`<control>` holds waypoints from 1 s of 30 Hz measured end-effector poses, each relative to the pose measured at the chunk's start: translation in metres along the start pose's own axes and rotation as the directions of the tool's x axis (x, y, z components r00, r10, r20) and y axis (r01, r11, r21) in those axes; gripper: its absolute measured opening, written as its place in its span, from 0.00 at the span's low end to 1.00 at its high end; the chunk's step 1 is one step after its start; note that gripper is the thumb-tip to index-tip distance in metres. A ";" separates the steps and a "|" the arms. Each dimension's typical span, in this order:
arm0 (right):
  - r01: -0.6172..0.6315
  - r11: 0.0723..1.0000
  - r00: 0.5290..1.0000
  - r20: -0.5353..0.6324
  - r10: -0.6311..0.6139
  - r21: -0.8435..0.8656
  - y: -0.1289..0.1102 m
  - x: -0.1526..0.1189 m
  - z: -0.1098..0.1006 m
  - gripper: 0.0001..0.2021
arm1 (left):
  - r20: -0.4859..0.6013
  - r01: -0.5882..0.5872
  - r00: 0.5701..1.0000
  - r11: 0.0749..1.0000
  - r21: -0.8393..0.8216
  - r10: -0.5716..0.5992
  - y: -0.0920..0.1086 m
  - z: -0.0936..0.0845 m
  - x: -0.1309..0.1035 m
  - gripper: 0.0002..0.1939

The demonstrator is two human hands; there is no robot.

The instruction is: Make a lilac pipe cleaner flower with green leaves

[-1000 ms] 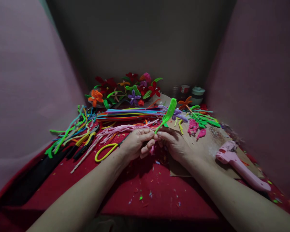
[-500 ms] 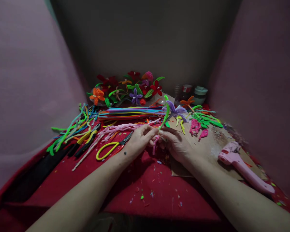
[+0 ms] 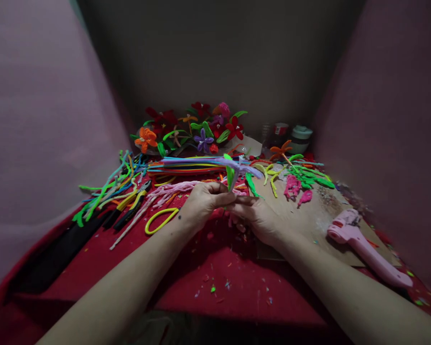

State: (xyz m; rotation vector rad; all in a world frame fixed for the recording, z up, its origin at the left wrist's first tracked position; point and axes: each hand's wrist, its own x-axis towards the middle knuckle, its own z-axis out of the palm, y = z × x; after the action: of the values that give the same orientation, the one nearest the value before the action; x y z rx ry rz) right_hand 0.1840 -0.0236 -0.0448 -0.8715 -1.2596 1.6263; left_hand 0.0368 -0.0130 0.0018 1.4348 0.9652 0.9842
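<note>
Between my two hands stands a pipe-cleaner flower (image 3: 241, 167) with pale purple petals and a bright green leaf (image 3: 230, 176) beside its stem. My left hand (image 3: 205, 201) pinches the stem just under the leaf. My right hand (image 3: 255, 215) has its fingers closed on the same stem, touching the left fingertips. Part of the stem is hidden by the fingers, and a bit of pink shows below them. Partly under my left wrist lie scissors (image 3: 161, 221) with yellow handles.
Pliers (image 3: 131, 206) and loose pipe cleaners (image 3: 107, 187) lie at left, a bundle of straight ones (image 3: 190, 164) behind my hands. Finished flowers (image 3: 201, 129) stand at the back. On the cardboard (image 3: 290, 230) at right are green and pink pieces and a pink glue gun (image 3: 366, 247).
The flower has turned and shifted left between my fingers, its leaf now facing me more upright. My left hand has moved slightly left and covers the scissors' blades.
</note>
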 end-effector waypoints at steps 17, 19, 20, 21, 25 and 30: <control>-0.042 0.998 0.993 0.106 0.046 -0.043 -0.008 -0.003 -0.001 0.11 | 0.163 0.007 0.987 0.998 -0.057 0.002 0.010 -0.010 -0.002 0.12; -0.067 0.998 0.987 0.150 0.062 0.023 -0.009 -0.003 -0.002 0.09 | 0.239 0.097 0.970 0.976 -0.197 -0.048 0.006 -0.012 -0.001 0.14; -0.083 0.995 0.983 0.169 0.074 0.051 -0.010 -0.003 -0.002 0.08 | 0.261 0.132 0.963 0.956 -0.264 -0.061 0.003 -0.012 -0.001 0.14; -0.098 0.992 0.978 0.189 0.083 0.073 -0.011 -0.003 -0.003 0.08 | 0.279 0.160 0.958 0.933 -0.322 -0.068 0.000 -0.012 0.000 0.13; -0.159 0.981 0.957 0.261 0.125 0.114 -0.011 -0.005 -0.003 0.09 | 0.339 0.221 0.939 0.852 -0.475 -0.055 -0.012 -0.006 0.002 0.11; -0.128 0.980 0.978 0.183 0.098 0.155 -0.009 -0.005 0.000 0.09 | 0.301 0.223 0.951 0.829 -0.512 -0.070 -0.015 -0.002 0.006 0.15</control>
State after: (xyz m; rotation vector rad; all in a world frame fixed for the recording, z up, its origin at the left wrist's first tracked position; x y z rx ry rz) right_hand 0.1880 -0.0270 -0.0359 -0.7208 -1.1891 1.9040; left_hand 0.0365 -0.0056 -0.0127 0.9619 0.5220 0.8298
